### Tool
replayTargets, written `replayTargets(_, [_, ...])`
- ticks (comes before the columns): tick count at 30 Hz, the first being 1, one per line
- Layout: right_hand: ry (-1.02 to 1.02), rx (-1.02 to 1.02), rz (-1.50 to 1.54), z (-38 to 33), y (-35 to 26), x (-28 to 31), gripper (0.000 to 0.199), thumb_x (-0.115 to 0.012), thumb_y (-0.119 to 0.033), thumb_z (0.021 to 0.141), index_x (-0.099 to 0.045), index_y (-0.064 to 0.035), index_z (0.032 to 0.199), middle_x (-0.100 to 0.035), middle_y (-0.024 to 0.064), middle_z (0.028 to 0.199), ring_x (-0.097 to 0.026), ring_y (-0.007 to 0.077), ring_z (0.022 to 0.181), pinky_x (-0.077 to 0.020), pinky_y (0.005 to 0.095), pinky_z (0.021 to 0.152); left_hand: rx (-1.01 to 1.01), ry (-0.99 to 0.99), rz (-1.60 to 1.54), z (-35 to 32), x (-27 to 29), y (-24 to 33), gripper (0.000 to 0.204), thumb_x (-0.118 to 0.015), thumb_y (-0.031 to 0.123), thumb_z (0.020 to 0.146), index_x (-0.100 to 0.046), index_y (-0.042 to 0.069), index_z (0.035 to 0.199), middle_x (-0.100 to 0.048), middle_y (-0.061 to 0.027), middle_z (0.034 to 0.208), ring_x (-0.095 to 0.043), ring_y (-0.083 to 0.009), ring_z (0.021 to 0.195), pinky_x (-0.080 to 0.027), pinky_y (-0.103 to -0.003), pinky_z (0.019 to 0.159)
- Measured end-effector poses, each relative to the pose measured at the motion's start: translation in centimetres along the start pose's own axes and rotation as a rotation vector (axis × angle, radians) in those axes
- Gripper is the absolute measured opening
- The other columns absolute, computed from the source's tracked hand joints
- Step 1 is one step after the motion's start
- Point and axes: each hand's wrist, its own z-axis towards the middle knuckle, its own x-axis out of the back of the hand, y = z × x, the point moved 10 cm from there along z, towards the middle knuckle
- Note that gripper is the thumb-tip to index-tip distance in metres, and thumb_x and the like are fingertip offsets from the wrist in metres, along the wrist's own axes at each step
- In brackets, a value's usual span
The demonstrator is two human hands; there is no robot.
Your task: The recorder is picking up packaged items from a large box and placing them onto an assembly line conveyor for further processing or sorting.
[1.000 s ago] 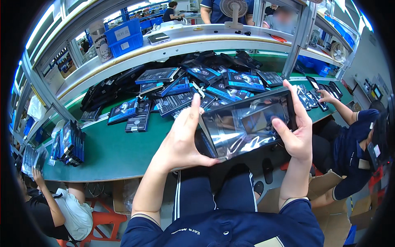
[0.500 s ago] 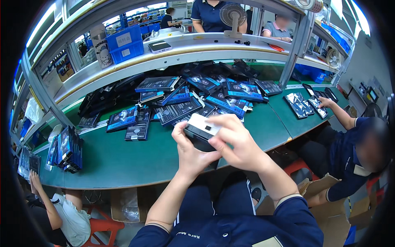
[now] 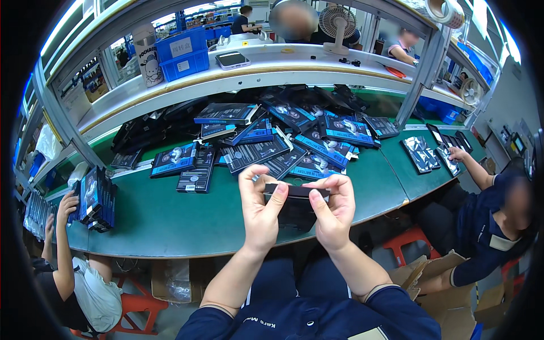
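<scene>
While the neighbours get on with their own work, the person nearest me holds a slim black carton [image 3: 299, 211] between both hands, lifted over the front edge of the green surface [image 3: 170, 226], in front of their lap. The left hand [image 3: 259, 215] pinches one upper corner, thumb pressed flat along the dark end and fingers curled behind; the right hand [image 3: 334, 218] mirrors it at the other corner, so each grip is drawn in to about the carton's own thickness. From where I stand, it looks like the end is being folded or pressed into place, though I cannot tell whether the flap is fully tucked, and the far face is hidden. That step seems to call for even pressure from both thumbs, the corners kept square so nothing creases. Behind it, a loose heap of blue-and-black cartons [image 3: 255, 153] covers the back of the surface. To the left, a co-worker's hand [image 3: 67, 205] is just beside an upright row of cartons [image 3: 95, 198].
</scene>
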Motion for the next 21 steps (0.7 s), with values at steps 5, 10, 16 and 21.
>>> replayTargets(5, [-0.066,0.3,-0.25,-0.8,-0.9,-0.3,0.031,-0.065,0.004,0.089,-0.041,-0.0062,0.106,-0.06,0.0162,0.103,-0.061,0.0204,0.094,-0.0488,0.0303,0.082,-0.207,0.006,0.012,-0.6,0.2,0.8,0.019,-0.068,-0.004,0.087,-0.053,0.003,0.096,-0.064,-0.0116,0.102,-0.06,-0.0128,0.089,-0.046,-0.023,0.082])
replayTargets(10, [-0.128,0.238,-0.227,-2.5,1.8,1.0,0.049,-0.07,0.005,0.084,-0.035,-0.0094,0.114,-0.054,0.0123,0.106,-0.058,0.018,0.095,-0.0472,0.0303,0.083,-0.283,-0.307,0.109,-0.6,0.7,0.8,0.047,-0.071,-0.009,0.081,-0.056,0.002,0.125,-0.059,-0.0172,0.121,-0.062,-0.0197,0.102,-0.052,-0.028,0.084])
replayTargets(16, [-0.041,-0.143,0.037,-2.2,7.4,-2.5,0.032,-0.048,-0.017,0.1,-0.044,-0.0055,0.129,-0.047,0.0053,0.113,-0.048,0.0102,0.101,-0.0394,0.026,0.089,0.295,-0.688,0.289,-9.4,1.9,-1.7,0.123,-0.086,0.025,0.066,-0.005,0.005,0.156,-0.014,-0.0219,0.159,-0.014,-0.0331,0.148,-0.018,-0.044,0.118])
replayTargets(21, [-0.45,0.149,-1.551,0.4,8.9,-3.3,0.076,-0.076,-0.019,0.074,-0.041,-0.0082,0.141,-0.04,0.02,0.143,-0.032,0.0395,0.138,-0.0287,0.0574,0.109,0.118,0.08,1.435,-7.7,10.1,8.1,0.086,-0.081,0.028,0.062,-0.052,0.008,0.14,-0.035,-0.0245,0.149,-0.044,-0.0385,0.131,-0.036,-0.044,0.108])
